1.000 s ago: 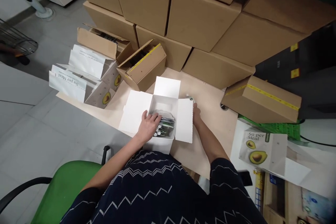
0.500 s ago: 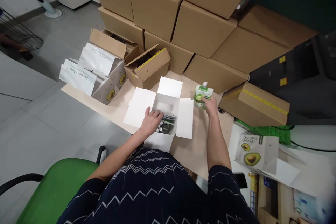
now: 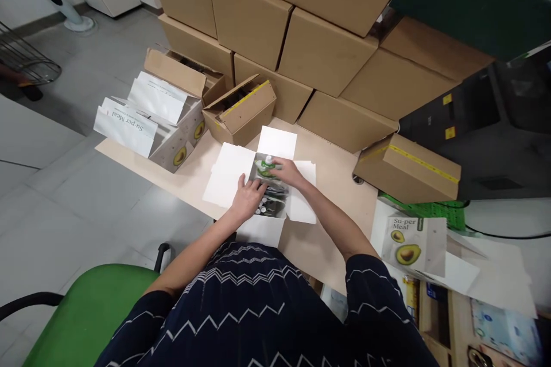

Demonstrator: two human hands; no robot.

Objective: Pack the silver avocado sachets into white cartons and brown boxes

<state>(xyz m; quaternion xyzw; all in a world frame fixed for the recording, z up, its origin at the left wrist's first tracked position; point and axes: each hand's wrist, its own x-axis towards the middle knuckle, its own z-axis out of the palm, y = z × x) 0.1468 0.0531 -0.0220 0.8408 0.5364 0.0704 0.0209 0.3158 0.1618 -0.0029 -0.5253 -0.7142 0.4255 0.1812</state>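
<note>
An open white box (image 3: pixel 227 175) with its flaps spread sits on the wooden table (image 3: pixel 340 183) in front of me. Several spouted pouches (image 3: pixel 271 205) stand packed inside it. My left hand (image 3: pixel 248 197) rests on the pouches at the box's left side, fingers bent over them. My right hand (image 3: pixel 287 171) is over the box's far side and grips a green and white spouted pouch (image 3: pixel 265 167), held just above the others.
Brown cartons (image 3: pixel 327 40) are stacked behind the table. An open taped carton (image 3: pixel 241 109) and white avocado-print boxes (image 3: pixel 172 137) lie at the left. Another taped carton (image 3: pixel 408 166) and an avocado-print box (image 3: pixel 413 243) sit at the right. A green chair (image 3: pixel 86 315) is at lower left.
My right hand picked up a pouch from the table to the right of the box and carried it left over the open box. My left hand stayed on the packed pouches.
</note>
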